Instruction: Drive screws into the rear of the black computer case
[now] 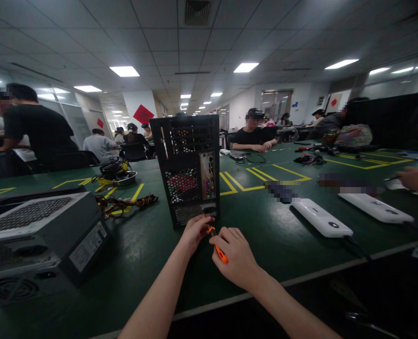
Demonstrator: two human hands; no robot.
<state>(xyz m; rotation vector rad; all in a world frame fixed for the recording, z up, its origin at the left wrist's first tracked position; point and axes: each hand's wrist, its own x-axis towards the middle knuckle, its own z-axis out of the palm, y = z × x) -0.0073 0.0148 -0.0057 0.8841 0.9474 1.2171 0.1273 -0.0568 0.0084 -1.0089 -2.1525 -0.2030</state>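
Note:
A black computer case stands upright on the green table, its back panel facing me. My right hand is wrapped around a screwdriver with an orange and black handle, which points up toward the lower back of the case. My left hand is at the case's bottom edge, fingers bent together by the front end of the screwdriver. Whatever those fingertips pinch is too small to make out. The screwdriver's tip is hidden by the left fingers.
Grey power supply units lie at the left. Behind them are a cable bundle and a metal bowl of parts. White power banks sit at the right, near another person's hand. A person sits across the table.

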